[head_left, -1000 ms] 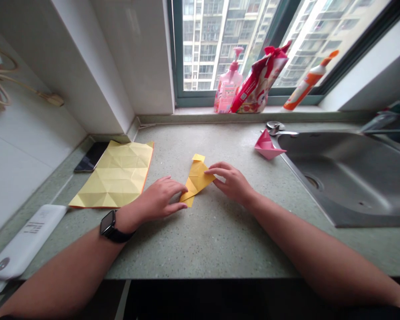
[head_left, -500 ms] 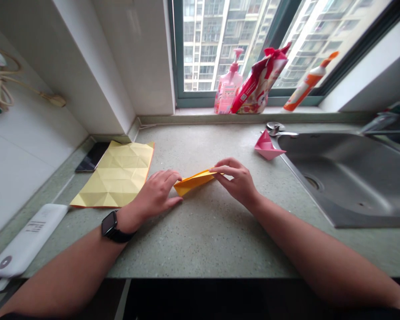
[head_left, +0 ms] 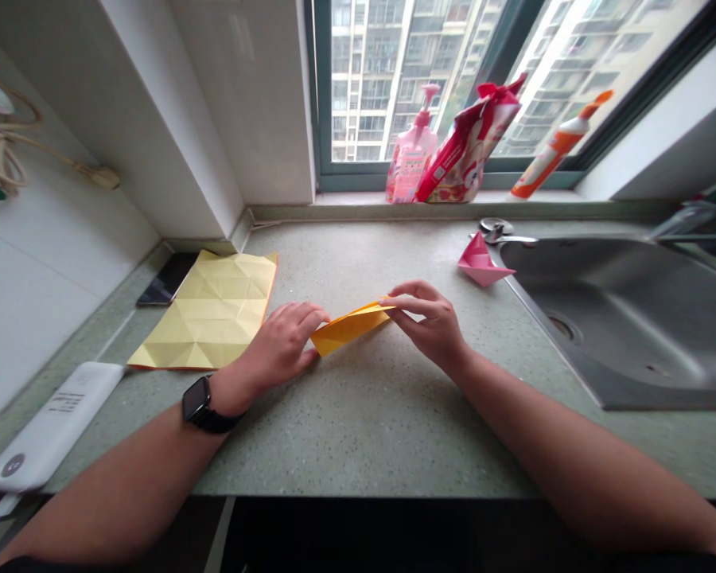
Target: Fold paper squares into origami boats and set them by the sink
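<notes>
A folded yellow-orange paper (head_left: 352, 326) stands on edge, slightly tilted, above the middle of the counter, its layers a little apart along the top. At its left end is my left hand (head_left: 286, 338), fingers curled over the far side and thumb by the lower corner. My right hand (head_left: 426, 318) pinches the right end between thumb and fingers. A creased pale-yellow sheet (head_left: 215, 310) with an orange underside lies left of my left hand. Up to the right, beside the sink, sits a pink folded paper boat (head_left: 483, 263).
A dark phone (head_left: 167, 280) lies partly beneath the creased sheet. Near the left front edge is a white power bank (head_left: 53, 426) with a cable. The steel sink (head_left: 597, 390) fills the right side. A pump bottle (head_left: 411, 163), a red bag (head_left: 471, 151) and an orange bottle (head_left: 552, 155) stand on the sill.
The folded paper has turned its front face more toward me. My left fingers and thumb have closed in on its left end; my right hand keeps its pinch.
</notes>
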Demonstrator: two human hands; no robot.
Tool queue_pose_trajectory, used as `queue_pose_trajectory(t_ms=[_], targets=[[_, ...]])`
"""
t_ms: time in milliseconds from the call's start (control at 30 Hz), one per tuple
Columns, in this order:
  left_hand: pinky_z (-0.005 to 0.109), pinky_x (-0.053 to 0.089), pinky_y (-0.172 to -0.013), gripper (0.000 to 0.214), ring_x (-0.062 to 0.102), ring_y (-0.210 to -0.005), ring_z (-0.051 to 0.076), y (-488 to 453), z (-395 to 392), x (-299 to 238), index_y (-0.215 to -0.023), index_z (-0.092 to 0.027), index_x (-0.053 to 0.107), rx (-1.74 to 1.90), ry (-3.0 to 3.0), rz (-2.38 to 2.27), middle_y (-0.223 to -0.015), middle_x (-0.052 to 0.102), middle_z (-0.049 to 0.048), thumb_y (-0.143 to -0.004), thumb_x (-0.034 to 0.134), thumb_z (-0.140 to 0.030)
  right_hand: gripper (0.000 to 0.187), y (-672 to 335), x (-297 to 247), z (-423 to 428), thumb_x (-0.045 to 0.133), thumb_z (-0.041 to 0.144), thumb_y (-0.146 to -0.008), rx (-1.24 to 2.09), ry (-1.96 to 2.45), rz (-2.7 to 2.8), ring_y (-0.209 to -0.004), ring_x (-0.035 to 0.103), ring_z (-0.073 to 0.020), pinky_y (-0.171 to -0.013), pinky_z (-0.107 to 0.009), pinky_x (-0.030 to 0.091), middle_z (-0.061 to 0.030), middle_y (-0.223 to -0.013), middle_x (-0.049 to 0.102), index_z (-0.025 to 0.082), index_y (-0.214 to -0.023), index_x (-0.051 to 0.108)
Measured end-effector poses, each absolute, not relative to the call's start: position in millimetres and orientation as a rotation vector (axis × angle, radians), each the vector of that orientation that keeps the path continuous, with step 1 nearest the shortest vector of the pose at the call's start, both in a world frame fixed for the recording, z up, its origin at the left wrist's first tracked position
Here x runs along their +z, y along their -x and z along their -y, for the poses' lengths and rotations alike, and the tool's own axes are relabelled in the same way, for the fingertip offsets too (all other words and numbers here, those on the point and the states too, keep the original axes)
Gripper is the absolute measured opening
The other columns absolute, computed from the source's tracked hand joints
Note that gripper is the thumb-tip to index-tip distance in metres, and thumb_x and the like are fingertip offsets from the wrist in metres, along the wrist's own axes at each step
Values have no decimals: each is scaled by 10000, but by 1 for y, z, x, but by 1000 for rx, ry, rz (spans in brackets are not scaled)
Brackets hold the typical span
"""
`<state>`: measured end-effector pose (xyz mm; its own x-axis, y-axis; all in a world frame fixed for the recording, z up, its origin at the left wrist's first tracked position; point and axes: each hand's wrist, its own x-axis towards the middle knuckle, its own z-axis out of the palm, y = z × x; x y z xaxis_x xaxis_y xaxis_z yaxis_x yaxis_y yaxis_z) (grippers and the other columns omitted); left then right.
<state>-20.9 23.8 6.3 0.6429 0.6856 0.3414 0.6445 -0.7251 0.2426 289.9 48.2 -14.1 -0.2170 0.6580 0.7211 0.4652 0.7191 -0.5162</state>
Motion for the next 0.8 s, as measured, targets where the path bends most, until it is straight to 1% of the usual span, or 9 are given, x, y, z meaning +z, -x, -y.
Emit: queue_pose_trajectory(t_ms=[167,233,267,333,400,433,500,633,800], targets=[[465,578,-986,210,687,-1100,287,19,-23,10,-1150,-201,646,786,-2764,-1095,-1222,739,104,-958,664,-116,186,-292,-13,-48,735,276,-1042,225,886,1899,-949,748,-220,-875,-425,640,-42,-1079,769,376,-1114,875],[447,576,-962,114,694,-1071,274,19,-23,11,-1054,-209,650,867,-2756,-1112,-1172,748,89,-986,645,-119,216,-294,-14,-47,723,309,-1047,234,898,1947,-1018,752,-240,-937,-456,640,-54,-1147,769,378,-1210,847],[440,573,-954,102,697,-1062,271,20,-23,12,-1021,-211,648,908,-2748,-1125,-1153,751,84,-991,640,-114,290,-295,-15,-48,742,338,-1032,242,907,1979,-1085,747,-261,-983,-480,634,-68,-1213,764,374,-1312,808],[431,567,-940,108,702,-1044,266,20,-23,12,-989,-211,646,979,-2727,-1159,-1127,754,80,-991,641,-103,609,-298,-20,-50,823,401,-962,261,945,2059,-1248,705,-319,-1075,-536,605,-109,-1371,727,350,-1544,651],[423,565,-922,103,703,-1016,260,21,-23,13,-973,-211,644,1032,-2698,-1189,-1102,753,76,-999,645,-111,851,-300,-26,-54,876,413,-898,276,1005,2129,-1343,662,-359,-1123,-578,578,-138,-1454,697,320,-1658,505],[417,565,-913,100,703,-1003,255,21,-23,13,-964,-212,642,1055,-2677,-1196,-1090,752,74,-1008,645,-122,848,-300,-29,-56,863,389,-900,283,1039,2146,-1343,667,-362,-1126,-585,573,-136,-1440,712,311,-1658,491],[406,567,-900,97,707,-988,247,20,-24,13,-953,-212,639,1102,-2627,-1195,-1071,749,71,-1024,645,-148,649,-302,-32,-60,772,315,-949,294,1103,2129,-1258,722,-336,-1096,-564,586,-102,-1311,778,302,-1567,573],[395,575,-910,114,716,-995,239,18,-24,15,-949,-211,657,1148,-2500,-1232,-1060,747,72,-1059,630,-226,311,-303,-26,-61,666,305,-999,322,1238,1972,-932,787,-263,-912,-440,628,-37,-1013,819,291,-1303,733],[383,586,-916,293,719,-982,229,20,-29,13,-811,-207,705,1042,-2316,-1348,-1069,744,77,-1055,633,-354,379,-305,-20,-60,712,443,-981,427,1300,1771,-924,781,-271,-900,-432,618,-50,-969,812,274,-1319,737]])
